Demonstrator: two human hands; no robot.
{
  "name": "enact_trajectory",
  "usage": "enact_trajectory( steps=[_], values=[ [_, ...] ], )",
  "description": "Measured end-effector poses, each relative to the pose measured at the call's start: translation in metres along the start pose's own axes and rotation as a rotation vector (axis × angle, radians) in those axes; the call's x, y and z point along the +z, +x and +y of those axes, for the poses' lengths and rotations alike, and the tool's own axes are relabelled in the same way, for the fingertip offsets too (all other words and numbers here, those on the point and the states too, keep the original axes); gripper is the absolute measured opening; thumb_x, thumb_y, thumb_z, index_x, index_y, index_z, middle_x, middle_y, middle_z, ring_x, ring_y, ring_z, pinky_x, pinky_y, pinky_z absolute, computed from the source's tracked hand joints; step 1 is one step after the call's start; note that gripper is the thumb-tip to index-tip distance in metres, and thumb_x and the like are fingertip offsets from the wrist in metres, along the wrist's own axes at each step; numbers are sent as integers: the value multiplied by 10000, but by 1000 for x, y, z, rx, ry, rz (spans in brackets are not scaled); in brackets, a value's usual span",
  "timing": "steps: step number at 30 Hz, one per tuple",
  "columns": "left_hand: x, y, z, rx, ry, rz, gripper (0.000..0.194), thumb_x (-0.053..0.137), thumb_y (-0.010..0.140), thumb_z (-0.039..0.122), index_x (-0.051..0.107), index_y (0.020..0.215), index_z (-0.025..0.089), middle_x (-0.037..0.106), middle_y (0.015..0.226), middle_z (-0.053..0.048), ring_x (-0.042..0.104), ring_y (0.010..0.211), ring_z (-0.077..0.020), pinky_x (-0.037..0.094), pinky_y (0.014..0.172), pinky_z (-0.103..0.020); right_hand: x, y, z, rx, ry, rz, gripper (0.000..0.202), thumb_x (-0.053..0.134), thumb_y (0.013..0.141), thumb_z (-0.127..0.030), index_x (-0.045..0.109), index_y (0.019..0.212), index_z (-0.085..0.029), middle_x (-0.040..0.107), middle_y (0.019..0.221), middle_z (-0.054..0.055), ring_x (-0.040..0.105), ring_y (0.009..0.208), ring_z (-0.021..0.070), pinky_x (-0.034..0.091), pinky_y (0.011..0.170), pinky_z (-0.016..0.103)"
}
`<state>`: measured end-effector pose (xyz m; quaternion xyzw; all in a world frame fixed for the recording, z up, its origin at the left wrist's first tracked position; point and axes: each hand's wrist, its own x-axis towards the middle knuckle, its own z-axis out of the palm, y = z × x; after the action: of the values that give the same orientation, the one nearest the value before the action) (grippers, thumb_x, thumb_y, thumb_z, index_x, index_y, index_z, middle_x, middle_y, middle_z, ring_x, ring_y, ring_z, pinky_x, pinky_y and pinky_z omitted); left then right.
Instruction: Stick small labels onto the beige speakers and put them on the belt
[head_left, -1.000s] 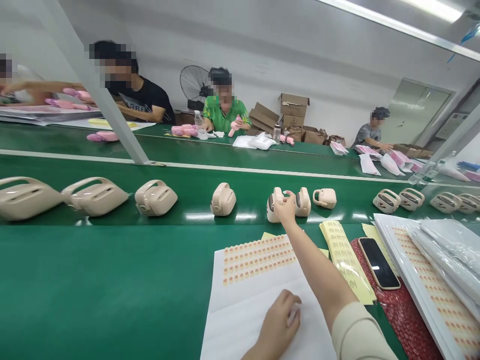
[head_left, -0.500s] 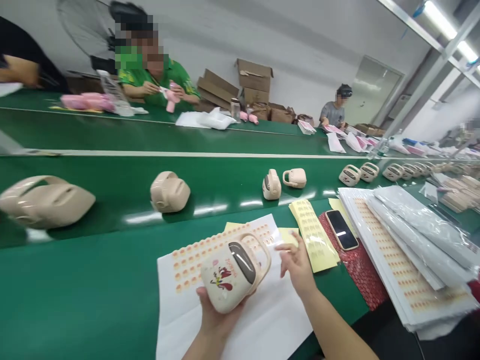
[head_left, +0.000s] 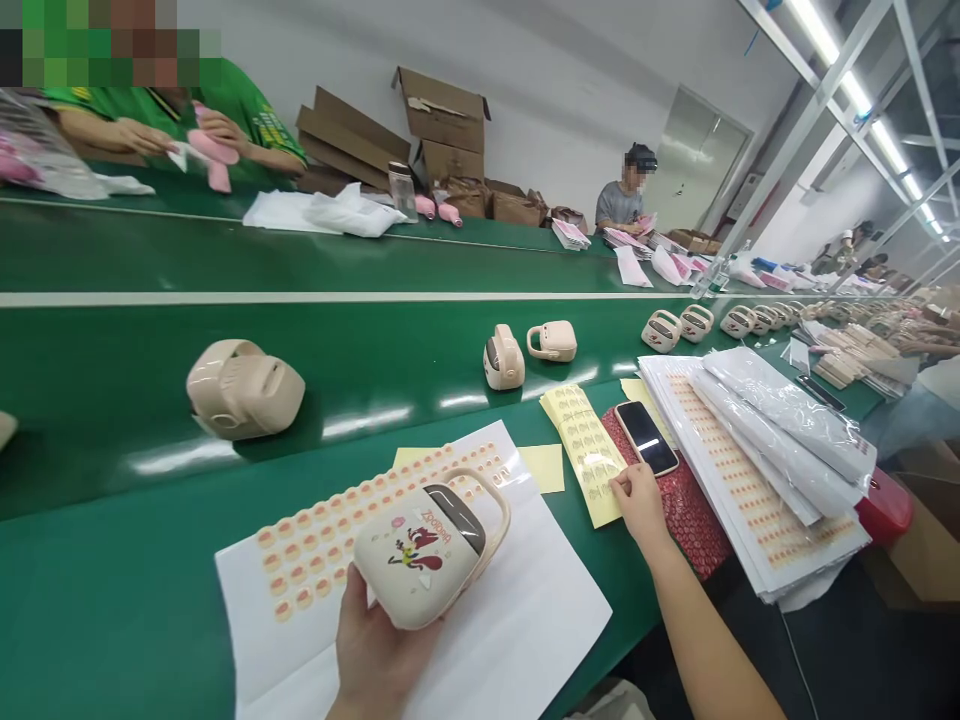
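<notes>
"Lower centre?"
"Cradling a cartoon-printed cream case (head_left: 416, 555) from beneath in the left hand (head_left: 386, 650), over the white sticker sheet (head_left: 525, 590)."
"Right of centre?"
"Meeting the edge of the yellow label sheet (head_left: 581, 440) with the right hand (head_left: 637, 500) narrowed; can't tell whether gripping."
"Step in hand?"
"Likely fetching from that sheet; calls next for a sure pinch there while steadying the case."
"Beyond, mid-frame?"
"More cream cases (head_left: 244, 390) on the green belt (head_left: 397, 365)."

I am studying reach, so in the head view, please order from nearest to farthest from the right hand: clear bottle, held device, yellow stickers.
1. Yellow stickers: by the fingers of the right hand.
2. Held device: farther left, in the left hand.
3. Clear bottle: ahead and left, on the far table.
</notes>
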<state>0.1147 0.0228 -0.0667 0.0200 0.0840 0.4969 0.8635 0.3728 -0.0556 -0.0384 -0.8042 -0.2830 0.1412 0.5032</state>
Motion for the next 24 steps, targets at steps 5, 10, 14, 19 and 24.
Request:
enact_trajectory(
  steps=[5,10,14,19,24],
  values=[
    [-9,3,9,-194,-9,-44,468,445,819,464,433,1275,356,625,1178,-45,549,1090,-311,381,931,-553,-16,1,-4,103,230,-135,301,702,507,-451,549,505,-191,551,799,57,532,764,212,430,729,377],
    [-5,3,10,-212,-18,-41,451,430,808,504,511,1217,335,670,1101,-50,585,1038,-315,392,915,-555,-24,-2,-28,272,527,-167,367,786,388,-463,588,526,-188,578,722,27,528,749,184,414,719,329],
    [7,5,4,-106,82,194,392,439,829,383,548,1192,282,721,951,-57,646,915,-285,430,894,-498,3,-25,-66,227,668,-276,311,800,415,-411,593,489,-190,574,772,17,510,743,150,392,732,296],
    [23,6,-7,165,381,396,569,596,718,486,476,1247,317,665,1081,-26,581,1031,-263,467,868,-389,58,-65,-107,126,688,-650,220,750,520,-369,603,530,-206,539,848,28,505,850,178,398,726,294],
    [34,1,-11,294,616,393,753,642,664,522,323,1329,365,585,1186,-31,564,1046,-255,469,845,-380,94,-79,-111,7,495,-738,197,703,558,-354,580,543,-201,479,814,29,479,796,175,396,679,300]
  ],
)
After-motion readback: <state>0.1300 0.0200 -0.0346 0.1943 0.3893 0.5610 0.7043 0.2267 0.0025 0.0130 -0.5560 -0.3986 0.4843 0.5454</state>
